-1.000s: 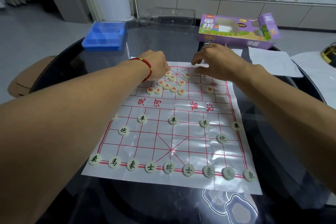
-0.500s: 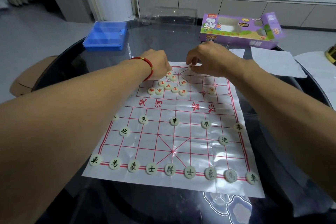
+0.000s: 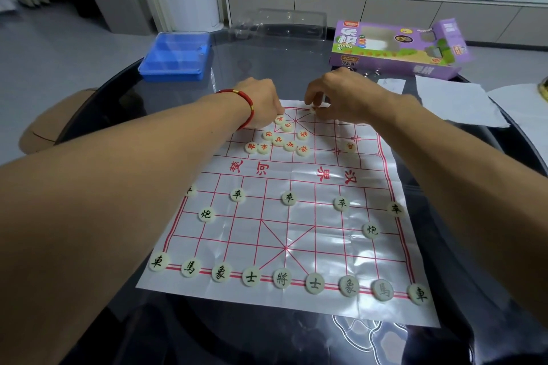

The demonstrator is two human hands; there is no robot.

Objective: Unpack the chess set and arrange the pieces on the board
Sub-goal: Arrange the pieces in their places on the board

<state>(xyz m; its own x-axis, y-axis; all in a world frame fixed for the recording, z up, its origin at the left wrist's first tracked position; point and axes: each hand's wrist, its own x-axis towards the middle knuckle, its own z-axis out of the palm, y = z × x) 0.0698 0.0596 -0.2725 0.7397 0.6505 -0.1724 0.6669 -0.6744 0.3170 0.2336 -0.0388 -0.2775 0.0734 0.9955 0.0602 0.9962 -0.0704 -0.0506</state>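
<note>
Half the job looks done: the black pieces, like the general (image 3: 281, 278) in the middle of the near row, all sit on their points along the near side of the board (image 3: 326, 249). What's left is the red pieces, and most of them are bunched in a loose pile (image 3: 278, 139) on the far left-of-centre part of the board, with one red piece (image 3: 350, 146) already off on its own to the right.

Right hand (image 3: 344, 98) is at the far edge, fingers curled down around a red piece (image 3: 313, 109) right on the far line, seemingly pinching it, though I can't tell if it's set down yet. Left hand (image 3: 261, 104), the one with the red bracelet (image 3: 243, 104), has its fingertips on the far end of the pile; fingers are bent, but whether it's actually holding one I can't tell.

My tip for this step: set each piece dead on a line crossing, not inside a square, and read the character before placing. That board is thin shiny plastic with creases, so lift pieces instead of sliding them or it may bunch up. Fill the far row first, working outward from the centre.

Further out, the purple box (image 3: 394, 47) sits far right and a blue tray (image 3: 175, 56) far left.
</note>
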